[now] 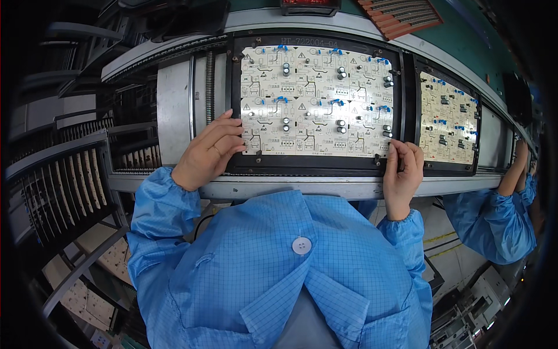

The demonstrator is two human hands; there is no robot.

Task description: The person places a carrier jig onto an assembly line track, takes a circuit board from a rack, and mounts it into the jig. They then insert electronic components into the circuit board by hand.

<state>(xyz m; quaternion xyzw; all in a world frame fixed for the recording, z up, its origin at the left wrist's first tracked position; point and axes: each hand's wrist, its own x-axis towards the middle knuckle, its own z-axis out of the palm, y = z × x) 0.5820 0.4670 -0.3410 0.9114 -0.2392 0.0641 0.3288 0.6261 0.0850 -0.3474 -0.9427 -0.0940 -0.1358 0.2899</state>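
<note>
In front of me, a white circuit board panel (317, 116) lies in a black carrier frame (314, 164). Blue parts and upright cylindrical capacitors are mounted on the panel. At its left edge my left hand (210, 150) has its fingers stretched out and slightly apart, with fingertips touching the frame's side and the board's border. My right hand (403, 174) is at the panel's lower right corner, fingers bent and drawn together. Whether anything is pinched between those fingertips is hidden.
A second loaded carrier (447, 119) sits to the right on the same metal-railed conveyor (290, 187). Racks of boards (64, 189) stand at left. Beyond the rail lie a brown slotted tray (401, 16) and a black box (310, 6). A co-worker's arm (511, 174) reaches in at right.
</note>
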